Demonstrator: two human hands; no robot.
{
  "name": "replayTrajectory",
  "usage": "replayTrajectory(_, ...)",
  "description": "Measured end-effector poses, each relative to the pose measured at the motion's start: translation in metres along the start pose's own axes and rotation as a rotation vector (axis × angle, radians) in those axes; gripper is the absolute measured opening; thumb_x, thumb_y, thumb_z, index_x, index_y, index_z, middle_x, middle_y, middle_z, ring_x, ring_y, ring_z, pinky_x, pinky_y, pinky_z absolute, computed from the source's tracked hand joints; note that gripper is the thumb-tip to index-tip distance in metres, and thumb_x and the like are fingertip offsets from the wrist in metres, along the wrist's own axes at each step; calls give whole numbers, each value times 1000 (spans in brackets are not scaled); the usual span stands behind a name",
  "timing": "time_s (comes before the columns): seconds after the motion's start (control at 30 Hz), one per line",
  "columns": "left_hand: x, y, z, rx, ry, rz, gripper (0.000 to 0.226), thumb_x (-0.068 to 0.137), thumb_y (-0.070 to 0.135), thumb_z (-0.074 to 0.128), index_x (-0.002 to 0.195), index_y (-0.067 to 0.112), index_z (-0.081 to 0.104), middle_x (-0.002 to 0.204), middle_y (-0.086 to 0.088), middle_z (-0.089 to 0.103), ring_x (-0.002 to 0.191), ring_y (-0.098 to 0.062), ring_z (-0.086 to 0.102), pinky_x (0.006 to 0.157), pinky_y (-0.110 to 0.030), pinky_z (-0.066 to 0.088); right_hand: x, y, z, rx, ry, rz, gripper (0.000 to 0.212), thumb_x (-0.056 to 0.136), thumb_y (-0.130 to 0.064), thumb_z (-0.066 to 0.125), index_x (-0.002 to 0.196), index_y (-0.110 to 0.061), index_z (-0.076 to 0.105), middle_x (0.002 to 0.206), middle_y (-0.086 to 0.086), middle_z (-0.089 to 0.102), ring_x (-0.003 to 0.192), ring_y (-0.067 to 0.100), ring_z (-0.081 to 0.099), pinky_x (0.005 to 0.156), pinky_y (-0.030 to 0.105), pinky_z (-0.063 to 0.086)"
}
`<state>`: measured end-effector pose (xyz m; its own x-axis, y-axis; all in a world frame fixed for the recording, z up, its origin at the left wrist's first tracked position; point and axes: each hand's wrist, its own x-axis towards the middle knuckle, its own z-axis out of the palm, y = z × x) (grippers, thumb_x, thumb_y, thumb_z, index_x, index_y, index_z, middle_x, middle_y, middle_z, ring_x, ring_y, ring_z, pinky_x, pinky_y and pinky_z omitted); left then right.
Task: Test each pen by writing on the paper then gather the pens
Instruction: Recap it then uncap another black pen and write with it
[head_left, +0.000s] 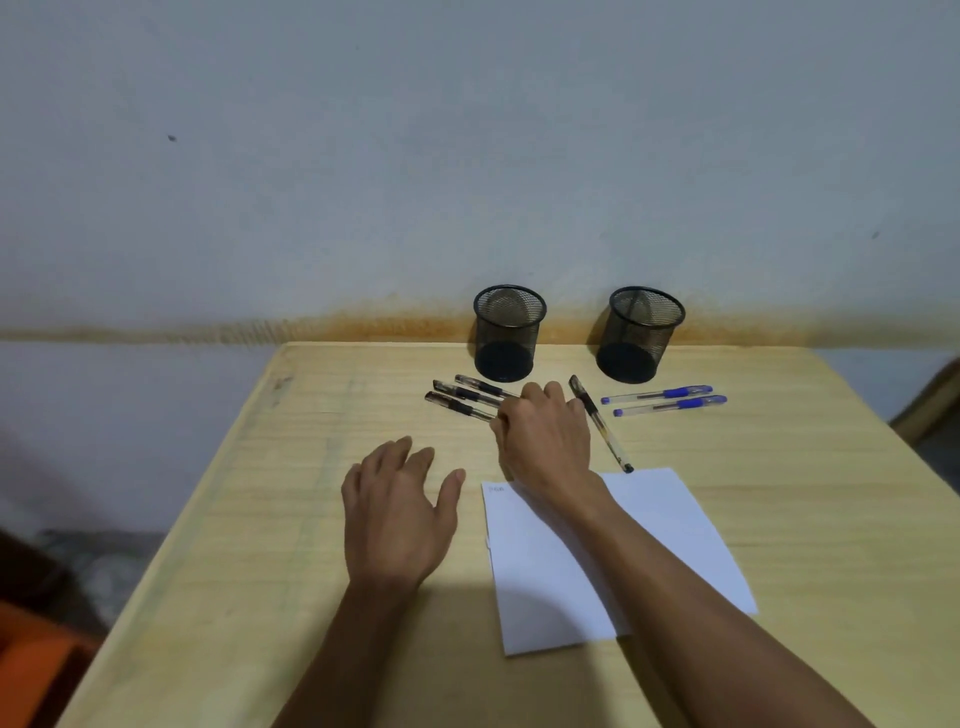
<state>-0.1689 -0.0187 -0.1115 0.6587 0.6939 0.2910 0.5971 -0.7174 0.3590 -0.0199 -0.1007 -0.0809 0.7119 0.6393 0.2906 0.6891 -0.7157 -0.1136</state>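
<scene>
Black pens (464, 399) lie fanned far-left of the paper (613, 556), tips under the right hand (545, 436), its grip curling onto them; left hand (397, 512) released.

Four black pens (462, 399), two blue pens (662, 400) flat beyond white paper (670, 525)

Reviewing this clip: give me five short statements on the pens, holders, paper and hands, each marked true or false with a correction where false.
1. Two mesh holders stand at the table's far edge. True.
2. Pens stand inside the holders. False: both look empty; the pens lie on the table.
3. Two blue pens lie to the right of the black ones. True.
4. The right hand writes on the paper. False: it reaches to the three black pens.
5. The left hand holds a pen. False: it holds nothing.
</scene>
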Motion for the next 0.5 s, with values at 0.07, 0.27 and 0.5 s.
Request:
replayTrajectory(0.07, 0, 0, 1, -3, 6, 3, 53, 90, 58, 44, 120, 22, 69, 137, -2, 60, 132, -22, 48, 111, -43, 31, -2, -1, -1, 22, -2, -8, 22, 102, -27, 52, 112, -18, 69, 113, 3, 64, 109, 26, 50, 87, 41, 39)
replayTrajectory(0.27, -1, 3, -6, -250, 107, -12, 54, 92, 40, 63, 140, 20, 50, 141, -2, 55, 131, -23, 46, 107, -43, 35, -29, 11, -38, 351, -60, -13, 20, 102, -31, 54, 105, -17, 67, 100, 3, 72, 96, 25, 59, 82, 40, 49)
replayTrajectory(0.5, -10, 18, -32, -242, 245, 304, 27, 95, 32, 59, 119, 24, 68, 110, 3, 71, 107, -18, 59, 102, -47, 39, -75, 42, -90, 925, -52, 129, 6, 90, -26, 76, 87, -21, 77, 72, -14, 71, 70, -2, 62, 64, 10, 45)
